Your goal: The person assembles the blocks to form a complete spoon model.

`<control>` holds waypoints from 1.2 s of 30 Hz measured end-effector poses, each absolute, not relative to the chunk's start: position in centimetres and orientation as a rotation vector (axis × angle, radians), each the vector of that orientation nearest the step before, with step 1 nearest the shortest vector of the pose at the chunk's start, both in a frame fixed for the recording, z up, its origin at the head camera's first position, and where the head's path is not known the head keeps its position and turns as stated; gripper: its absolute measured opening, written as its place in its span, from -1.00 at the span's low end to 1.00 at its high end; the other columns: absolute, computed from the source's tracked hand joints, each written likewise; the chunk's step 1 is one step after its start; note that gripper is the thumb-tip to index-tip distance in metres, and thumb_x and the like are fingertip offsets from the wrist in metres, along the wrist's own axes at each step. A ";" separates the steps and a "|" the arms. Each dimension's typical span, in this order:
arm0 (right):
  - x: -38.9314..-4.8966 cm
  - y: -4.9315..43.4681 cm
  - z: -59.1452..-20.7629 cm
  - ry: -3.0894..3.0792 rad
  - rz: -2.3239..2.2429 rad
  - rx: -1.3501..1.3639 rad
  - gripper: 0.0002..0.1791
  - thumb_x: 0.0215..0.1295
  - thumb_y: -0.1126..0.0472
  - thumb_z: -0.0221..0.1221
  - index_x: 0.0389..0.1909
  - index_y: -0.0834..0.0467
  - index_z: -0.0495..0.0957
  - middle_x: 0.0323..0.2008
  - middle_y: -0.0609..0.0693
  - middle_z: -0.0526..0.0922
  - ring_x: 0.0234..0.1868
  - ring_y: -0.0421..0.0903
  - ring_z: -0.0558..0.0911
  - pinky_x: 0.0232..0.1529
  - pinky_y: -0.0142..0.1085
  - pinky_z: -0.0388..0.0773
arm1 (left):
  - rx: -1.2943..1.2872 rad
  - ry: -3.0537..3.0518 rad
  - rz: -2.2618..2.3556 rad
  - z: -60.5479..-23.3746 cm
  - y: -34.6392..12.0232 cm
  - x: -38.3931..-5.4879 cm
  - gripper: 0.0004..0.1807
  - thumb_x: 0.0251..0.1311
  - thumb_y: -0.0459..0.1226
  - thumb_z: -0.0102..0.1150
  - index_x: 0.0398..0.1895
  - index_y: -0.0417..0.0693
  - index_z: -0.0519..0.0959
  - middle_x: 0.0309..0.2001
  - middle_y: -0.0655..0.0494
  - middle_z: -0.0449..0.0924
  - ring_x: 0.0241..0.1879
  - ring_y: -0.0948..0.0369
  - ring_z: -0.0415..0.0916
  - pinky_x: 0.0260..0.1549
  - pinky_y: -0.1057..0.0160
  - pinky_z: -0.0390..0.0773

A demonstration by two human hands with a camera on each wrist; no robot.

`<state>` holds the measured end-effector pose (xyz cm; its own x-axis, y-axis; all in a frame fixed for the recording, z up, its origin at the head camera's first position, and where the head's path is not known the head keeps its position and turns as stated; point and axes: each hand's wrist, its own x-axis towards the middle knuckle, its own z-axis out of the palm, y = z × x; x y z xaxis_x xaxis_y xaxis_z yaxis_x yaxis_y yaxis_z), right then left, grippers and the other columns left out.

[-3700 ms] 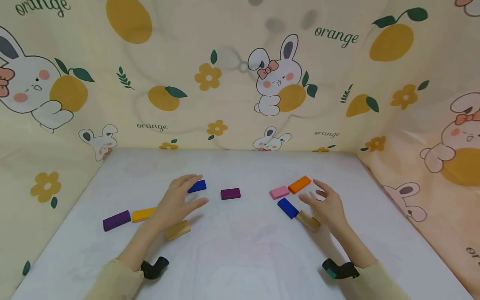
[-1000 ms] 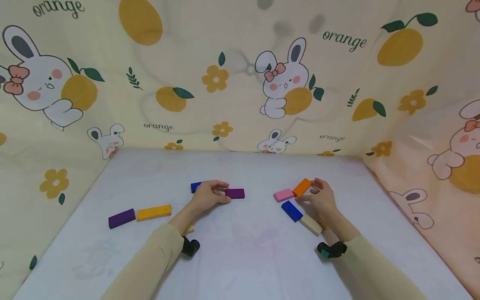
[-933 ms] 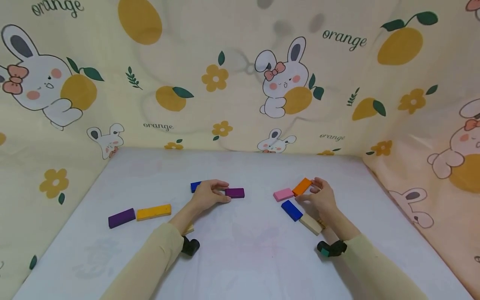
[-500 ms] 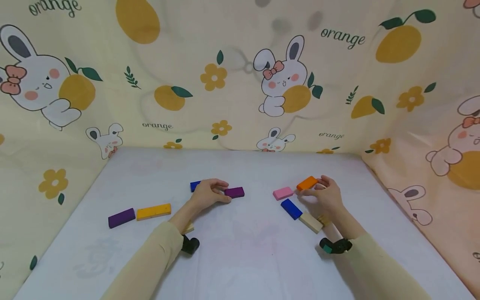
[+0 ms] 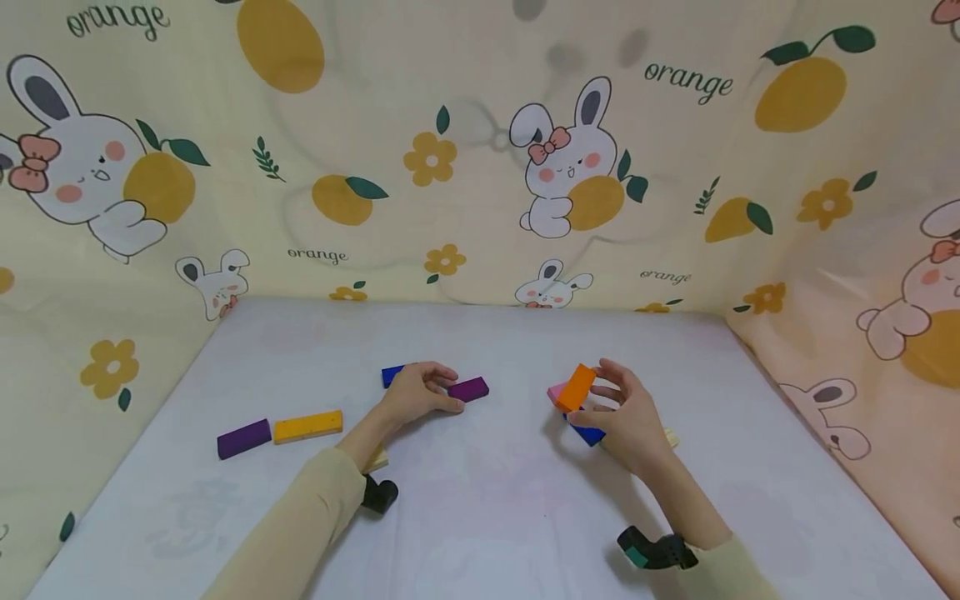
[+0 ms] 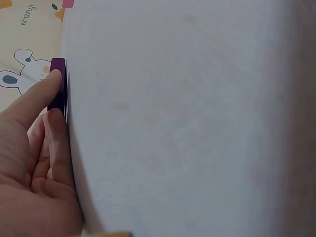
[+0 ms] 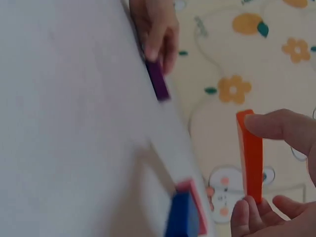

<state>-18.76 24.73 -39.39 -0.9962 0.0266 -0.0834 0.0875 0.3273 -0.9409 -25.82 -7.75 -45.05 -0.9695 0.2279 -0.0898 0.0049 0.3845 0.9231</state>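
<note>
My left hand [image 5: 411, 392] pinches one end of a purple block [image 5: 471, 389] between thumb and fingers, low at the table's middle; the left wrist view shows the thumb on this purple block [image 6: 59, 64]. Off the table, my right hand [image 5: 632, 423] holds an orange block [image 5: 577, 388] by its two ends, thumb on one and fingertips on the other, clear in the right wrist view on the orange block [image 7: 253, 165]. Beneath it lie a pink block [image 5: 554, 393] and a blue block [image 5: 591, 436], both partly covered.
Another blue block [image 5: 391, 377] shows behind my left hand. A yellow block [image 5: 307, 427] and a dark purple block [image 5: 243, 439] lie at the left. Wooden blocks, one light piece [image 5: 379, 459] by my left wrist, are mostly hidden. A printed cloth [image 5: 480, 167] stands around the table.
My right hand has lifted the orange block from beside the pink one and carried it left and nearer me. The purple block in my left hand has turned slightly.
</note>
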 end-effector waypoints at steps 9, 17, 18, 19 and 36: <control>-15.5 21.5 -40.2 2.389 -1.912 0.122 0.03 -0.11 0.34 0.54 0.42 0.04 0.22 0.31 -0.01 0.32 0.22 0.06 0.36 0.08 -0.32 0.48 | 0.307 2.481 1.583 -44.9 -7.8 -25.1 -0.54 -0.06 -0.21 0.57 -0.03 0.01 0.66 -0.17 0.23 0.65 -0.25 0.15 0.51 -0.13 0.16 0.48; -15.0 19.8 -41.3 2.442 -1.820 0.068 0.01 -0.23 0.30 0.59 0.35 0.02 0.33 0.24 0.00 0.39 0.13 0.05 0.41 0.04 -0.22 0.51 | 0.387 2.546 1.662 -44.6 -5.9 -22.3 -0.53 -0.07 -0.31 0.56 -0.01 -0.10 0.67 -0.15 0.14 0.68 -0.41 0.17 0.51 -0.33 0.20 0.50; -15.0 19.6 -41.4 2.442 -1.799 0.059 0.03 -0.25 0.30 0.60 0.35 0.00 0.34 0.24 -0.03 0.40 0.11 0.04 0.43 -0.01 -0.24 0.53 | 0.376 2.549 1.677 -44.6 -5.6 -22.1 -0.53 -0.07 -0.34 0.55 -0.01 -0.12 0.66 -0.15 0.11 0.68 -0.44 0.17 0.51 -0.34 0.20 0.50; -15.0 19.5 -41.6 2.443 -1.773 0.048 0.04 -0.27 0.29 0.61 0.35 -0.01 0.34 0.24 -0.05 0.41 0.09 0.04 0.45 -0.06 -0.26 0.55 | 0.364 2.555 1.693 -44.6 -5.5 -21.9 -0.52 -0.07 -0.36 0.54 0.00 -0.14 0.66 -0.14 0.08 0.68 -0.46 0.18 0.51 -0.34 0.20 0.51; -16.1 17.4 -42.4 2.644 -1.310 -0.282 -0.05 -0.29 0.25 0.60 0.26 -0.04 0.42 0.05 -0.06 0.53 -0.17 -0.02 0.51 -0.24 -0.22 0.54 | 0.308 2.625 1.760 -45.0 -5.1 -21.8 -0.56 0.13 -0.43 0.38 0.12 -0.25 0.58 -0.02 -0.05 0.67 -0.27 0.14 0.64 -0.11 0.12 0.61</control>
<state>-16.08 17.36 -42.42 -0.9664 -0.2461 -0.0739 -0.0904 0.5947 -0.7988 -21.79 -5.11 -45.03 -0.9806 0.1418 0.1355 0.1792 0.3669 0.9128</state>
